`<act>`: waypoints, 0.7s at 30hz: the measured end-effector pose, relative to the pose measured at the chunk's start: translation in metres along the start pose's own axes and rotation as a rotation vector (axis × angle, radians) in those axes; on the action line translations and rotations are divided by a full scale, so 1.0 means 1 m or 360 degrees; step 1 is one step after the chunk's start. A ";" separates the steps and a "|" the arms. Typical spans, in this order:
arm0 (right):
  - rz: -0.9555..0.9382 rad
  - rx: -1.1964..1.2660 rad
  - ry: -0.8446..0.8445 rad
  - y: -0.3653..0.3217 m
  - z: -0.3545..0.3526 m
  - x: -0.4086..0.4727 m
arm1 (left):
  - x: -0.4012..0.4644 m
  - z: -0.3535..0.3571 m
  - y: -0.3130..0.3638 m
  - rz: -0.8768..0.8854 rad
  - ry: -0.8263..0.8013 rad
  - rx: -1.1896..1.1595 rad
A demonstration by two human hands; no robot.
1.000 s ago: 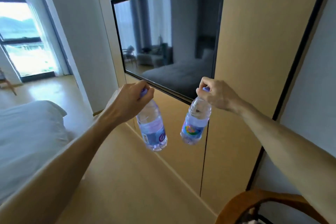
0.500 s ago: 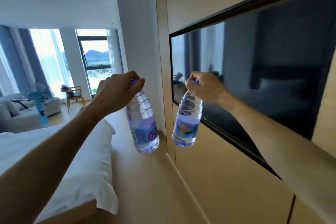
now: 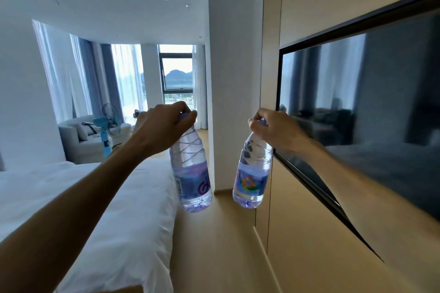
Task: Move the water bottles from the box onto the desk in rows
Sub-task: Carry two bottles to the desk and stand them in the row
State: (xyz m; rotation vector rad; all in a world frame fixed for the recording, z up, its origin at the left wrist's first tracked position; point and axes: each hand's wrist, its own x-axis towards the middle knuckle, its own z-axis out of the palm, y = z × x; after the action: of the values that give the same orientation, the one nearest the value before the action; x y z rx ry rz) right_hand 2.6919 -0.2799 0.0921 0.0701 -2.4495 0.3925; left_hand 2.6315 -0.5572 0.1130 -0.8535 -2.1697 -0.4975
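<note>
I carry two clear water bottles with purple caps and blue-purple labels, both hanging in the air at chest height. My left hand (image 3: 164, 127) grips the cap of the left water bottle (image 3: 191, 173). My right hand (image 3: 273, 129) grips the cap of the right water bottle (image 3: 253, 173). The bottles hang upright, a short gap apart, over the wooden floor. Neither the box nor the desk is in view.
A bed with white bedding (image 3: 90, 209) fills the lower left. A wood-panelled wall with a dark TV screen (image 3: 371, 107) runs along the right. A narrow wooden floor strip (image 3: 214, 245) lies between them. Far ahead are a white sofa (image 3: 83, 140), a blue fan and windows.
The view has swung left from the TV wall toward the room. Both hands keep their bottles by the caps, held level in front of me.
</note>
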 end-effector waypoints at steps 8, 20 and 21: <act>-0.0056 -0.0011 -0.0043 0.049 0.090 0.125 | 0.083 0.097 -0.093 0.0030 -0.0010 0.0035; -0.0007 0.0175 0.0115 0.133 0.210 0.293 | 0.220 0.238 -0.202 -0.0021 -0.0003 0.0099; -0.0021 0.0188 0.0103 0.142 0.221 0.306 | 0.229 0.252 -0.211 -0.0015 -0.0003 0.0113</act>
State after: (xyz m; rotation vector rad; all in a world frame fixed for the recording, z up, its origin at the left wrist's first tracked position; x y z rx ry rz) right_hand 2.2978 -0.1962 0.0774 0.1216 -2.3595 0.5259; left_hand 2.2413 -0.4647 0.1044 -0.8055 -2.1808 -0.4218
